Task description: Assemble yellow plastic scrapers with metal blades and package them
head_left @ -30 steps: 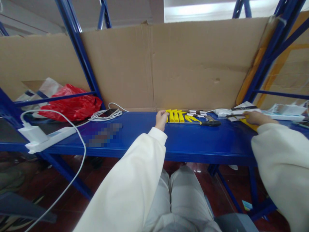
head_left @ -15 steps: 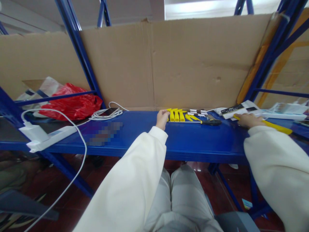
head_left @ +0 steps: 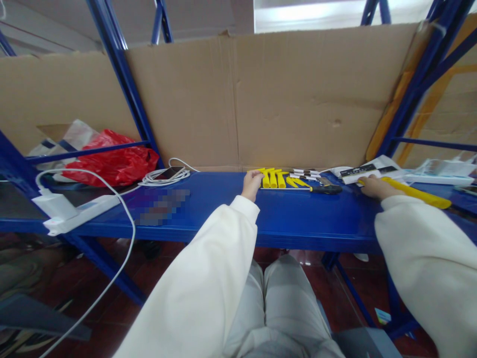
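Observation:
My left hand (head_left: 252, 184) is at the left end of a row of yellow plastic pieces (head_left: 273, 179), its fingers pinched on the leftmost yellow piece, mostly hidden behind them. In front of the row lies a long screwdriver (head_left: 325, 189) with a dark handle, its shaft pointing left. Small black-and-white striped pieces (head_left: 305, 174) and curved yellow pieces (head_left: 297, 182) are just right of the row. On the right, my right hand (head_left: 373, 188) is closed over a long yellow tool (head_left: 421, 193); a yellow end pokes out past the fingertips. I cannot tell the tool's kind.
A white packet with a black label (head_left: 359, 172) lies behind my right hand. Far right is a white power strip (head_left: 439, 178). Left are coiled white cable (head_left: 166, 176), a red plastic bag (head_left: 115, 156) and another power strip (head_left: 82, 214). Cardboard (head_left: 290, 99) stands behind the blue shelf (head_left: 223, 219).
My right hand has shifted slightly left, and more of the yellow tool shows right of it. My left hand stays at the row's left end.

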`<state>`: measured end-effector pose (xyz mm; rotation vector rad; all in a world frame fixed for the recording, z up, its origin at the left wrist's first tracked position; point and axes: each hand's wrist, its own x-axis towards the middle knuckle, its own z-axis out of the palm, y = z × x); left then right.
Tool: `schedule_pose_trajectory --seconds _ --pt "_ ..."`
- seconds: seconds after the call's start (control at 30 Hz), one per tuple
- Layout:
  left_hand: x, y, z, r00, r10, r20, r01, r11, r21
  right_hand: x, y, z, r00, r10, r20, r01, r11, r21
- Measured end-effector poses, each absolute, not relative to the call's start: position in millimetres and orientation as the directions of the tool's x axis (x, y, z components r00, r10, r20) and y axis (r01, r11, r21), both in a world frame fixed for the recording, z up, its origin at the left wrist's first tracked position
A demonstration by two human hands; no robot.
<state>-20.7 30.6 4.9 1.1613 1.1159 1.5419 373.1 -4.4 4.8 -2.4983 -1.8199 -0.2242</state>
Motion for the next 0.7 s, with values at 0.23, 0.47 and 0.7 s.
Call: schedule_pose_trajectory --seconds 0.23,0.47,0.7 --pt "-22.7 36.9 0.8 -0.162 0.967 0.198 -0.124 -0.219 0.968 371.0 4.4 5.9 0.324 0.943 0.079 0.944 -0.327 0.038" --pt "-20.3 34.8 2.0 -0.211 0.952 0.219 -0.102 -0.245 0.964 362.7 3.5 9.8 0.326 0.943 0.067 0.944 -0.328 0.022" --pt "-20.5 34.1 2.9 -0.195 0.958 0.209 -0.092 -0.23 0.969 358.0 1.4 19.3 0.335 0.936 0.104 0.941 -0.338 0.013"
